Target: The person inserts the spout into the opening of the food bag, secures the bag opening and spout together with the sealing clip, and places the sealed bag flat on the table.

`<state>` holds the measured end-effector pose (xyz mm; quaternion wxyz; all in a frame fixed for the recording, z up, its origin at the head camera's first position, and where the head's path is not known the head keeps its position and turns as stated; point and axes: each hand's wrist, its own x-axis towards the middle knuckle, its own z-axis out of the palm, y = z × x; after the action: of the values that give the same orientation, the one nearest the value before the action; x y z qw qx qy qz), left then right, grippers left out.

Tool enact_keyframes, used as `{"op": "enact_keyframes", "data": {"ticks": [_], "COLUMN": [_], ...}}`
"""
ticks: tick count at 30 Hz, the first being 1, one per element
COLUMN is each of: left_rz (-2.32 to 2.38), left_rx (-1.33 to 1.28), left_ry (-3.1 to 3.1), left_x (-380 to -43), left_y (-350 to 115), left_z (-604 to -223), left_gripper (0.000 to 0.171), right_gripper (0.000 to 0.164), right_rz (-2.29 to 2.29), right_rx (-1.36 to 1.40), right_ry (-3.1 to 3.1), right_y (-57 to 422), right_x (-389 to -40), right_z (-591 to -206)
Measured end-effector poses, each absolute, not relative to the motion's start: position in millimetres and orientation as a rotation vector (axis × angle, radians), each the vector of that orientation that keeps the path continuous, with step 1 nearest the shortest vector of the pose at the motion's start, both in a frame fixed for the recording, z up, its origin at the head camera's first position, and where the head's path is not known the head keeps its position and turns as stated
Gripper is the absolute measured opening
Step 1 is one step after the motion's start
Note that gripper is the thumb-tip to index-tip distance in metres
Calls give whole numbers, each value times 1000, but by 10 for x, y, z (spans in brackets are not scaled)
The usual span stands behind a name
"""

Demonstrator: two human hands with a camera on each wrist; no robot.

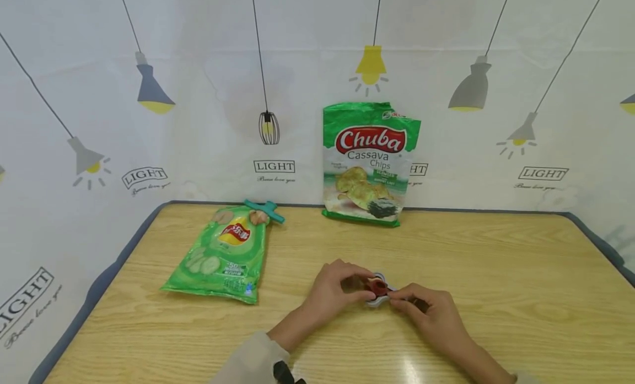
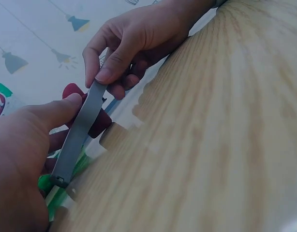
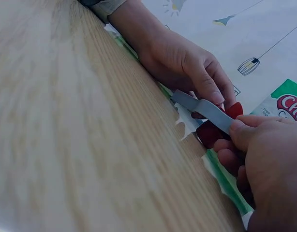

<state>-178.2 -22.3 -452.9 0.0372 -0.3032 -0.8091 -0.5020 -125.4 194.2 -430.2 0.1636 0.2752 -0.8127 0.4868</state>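
Note:
Over the front middle of the table, both hands are at a small dark red piece (image 1: 378, 286) with a grey strip (image 2: 81, 128) bent alongside it. My left hand (image 1: 324, 293) pinches the red piece between thumb and fingers. From the other side, my right hand (image 1: 434, 315) pinches one end of the strip with thumb and forefinger. In the right wrist view the strip (image 3: 216, 116) crosses in front of the red piece (image 3: 210, 134). Fingers partly cover the red piece, so its exact kind cannot be told.
A green chip bag (image 1: 218, 257) lies on the wooden table (image 1: 521, 274) to the left, a teal clip (image 1: 265, 210) across its top. At the back, a Chuba cassava chips bag (image 1: 369, 169) leans upright against the lamp-printed wall cloth (image 1: 208, 125), its top right corner torn.

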Motion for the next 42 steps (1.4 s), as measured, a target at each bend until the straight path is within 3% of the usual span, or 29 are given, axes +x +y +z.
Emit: {"op": "enact_keyframes", "data": {"ticks": [8, 25, 31, 42], "left_rz": [-1361, -1487, -1692, -1896], "left_rx": [-877, -677, -512, -321], "left_ry": [-2573, -2476, -2366, -2324], "left_x": [-1751, -1783, -1776, -1767], "left_y": [-226, -213, -217, -216], "left_z": [-4507, -4535, -4526, -4509], "left_gripper": [34, 14, 11, 11], "right_gripper": [24, 26, 17, 11], "right_rz": [1386, 1389, 1500, 1433], "right_rx": [825, 828, 684, 356], "right_ry": [-2300, -2295, -2398, -2485], "right_y": [1944, 2036, 2271, 2832], "right_x": [-1261, -1316, -1382, -1331], "right_z": [-4302, -4458, -4618, -4550]}}
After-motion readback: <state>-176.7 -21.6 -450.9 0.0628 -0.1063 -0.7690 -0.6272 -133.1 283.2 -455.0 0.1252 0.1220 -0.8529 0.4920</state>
